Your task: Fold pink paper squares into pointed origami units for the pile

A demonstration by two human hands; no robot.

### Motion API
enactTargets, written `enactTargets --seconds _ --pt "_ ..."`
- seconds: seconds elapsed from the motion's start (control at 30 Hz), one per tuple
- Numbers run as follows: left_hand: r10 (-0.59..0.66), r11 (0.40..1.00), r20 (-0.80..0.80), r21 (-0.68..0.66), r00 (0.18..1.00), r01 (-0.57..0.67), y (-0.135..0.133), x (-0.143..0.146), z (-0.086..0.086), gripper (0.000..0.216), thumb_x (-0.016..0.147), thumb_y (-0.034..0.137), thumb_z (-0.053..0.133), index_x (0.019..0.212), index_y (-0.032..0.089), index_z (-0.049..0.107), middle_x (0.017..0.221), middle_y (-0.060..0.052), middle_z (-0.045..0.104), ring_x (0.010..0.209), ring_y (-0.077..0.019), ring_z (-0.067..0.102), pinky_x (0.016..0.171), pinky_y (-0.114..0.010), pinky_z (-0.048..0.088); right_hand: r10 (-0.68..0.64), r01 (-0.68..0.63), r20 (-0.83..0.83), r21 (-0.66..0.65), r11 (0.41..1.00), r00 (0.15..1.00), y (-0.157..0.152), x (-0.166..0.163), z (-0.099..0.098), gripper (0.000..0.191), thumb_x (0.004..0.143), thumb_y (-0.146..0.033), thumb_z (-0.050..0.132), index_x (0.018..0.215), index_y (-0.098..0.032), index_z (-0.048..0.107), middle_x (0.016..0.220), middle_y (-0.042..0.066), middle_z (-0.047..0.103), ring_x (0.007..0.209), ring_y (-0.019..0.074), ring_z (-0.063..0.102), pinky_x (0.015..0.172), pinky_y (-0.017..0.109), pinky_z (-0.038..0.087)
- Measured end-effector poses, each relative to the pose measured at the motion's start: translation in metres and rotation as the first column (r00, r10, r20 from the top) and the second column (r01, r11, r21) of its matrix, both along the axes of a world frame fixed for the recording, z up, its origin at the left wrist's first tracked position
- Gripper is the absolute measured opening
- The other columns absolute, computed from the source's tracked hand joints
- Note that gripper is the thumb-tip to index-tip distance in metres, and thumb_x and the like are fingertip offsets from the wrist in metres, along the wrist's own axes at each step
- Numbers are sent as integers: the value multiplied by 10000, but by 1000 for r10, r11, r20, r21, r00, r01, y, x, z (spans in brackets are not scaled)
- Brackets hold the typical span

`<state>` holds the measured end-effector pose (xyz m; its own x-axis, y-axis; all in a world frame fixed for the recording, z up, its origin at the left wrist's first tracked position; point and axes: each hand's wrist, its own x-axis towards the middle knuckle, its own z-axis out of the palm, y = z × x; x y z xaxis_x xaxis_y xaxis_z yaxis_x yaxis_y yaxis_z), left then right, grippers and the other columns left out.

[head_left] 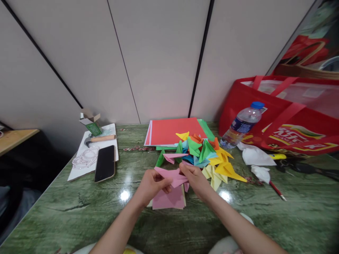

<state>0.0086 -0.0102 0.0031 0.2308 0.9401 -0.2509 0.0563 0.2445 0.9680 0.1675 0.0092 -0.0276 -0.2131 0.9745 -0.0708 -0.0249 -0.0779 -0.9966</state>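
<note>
While L hand [151, 186] pinches one side of pink folded paper [172, 175], R hand [196, 179] grips t'other, abv. pink sheets [168, 200] w/ yellowish ones.

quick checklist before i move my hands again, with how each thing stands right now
1. Pink folded paper held from both sides: ok, left hand and right hand both grip it.
2. Creases on its underside neat: cannot tell, that side is hidden.
3. Paper stack within reach: ok, just below the hands, pink sheet on top.
4. Folded pieces well apart from the hands: not ok, they lie close beyond them.
5. Bottle capped: ok, blue cap on.
6. Phone out of the way: ok, well to the left.
</note>
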Motion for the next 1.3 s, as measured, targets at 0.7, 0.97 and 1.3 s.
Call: enactTargets --seconds 0.7,0.97,1.3 --pt "258 951 -25 183 966 -249 9 -10 3 168 704 286 623 661 132 571 459 10 594 435 -105 531 486 -216 428 217 -226 119 75 971 969 -1 5 5 341 785 -441 514 669 -152 652 633 30 663 525 112 588 486 209 476" --pt "34 880 -663 375 748 292 1 -9 1 135 672 297 655 692 171 614 700 -31 642 662 -170 564 616 -265 412 -215 219 -49 105 970 975 2 9 7 343 766 -485 535 753 -154 625 631 36 650 496 118 567 470 227 473" --pt "-215 690 -953 5 212 724 -14 8 -6 578 475 333 802 955 152 534 1019 -88 517 949 -278 449 801 -381 375 -337 335 -243 -53 941 910 8 8 0 445 731 -504 555 1027 -171 537 829 59 664 500 108 573 467 235 463"
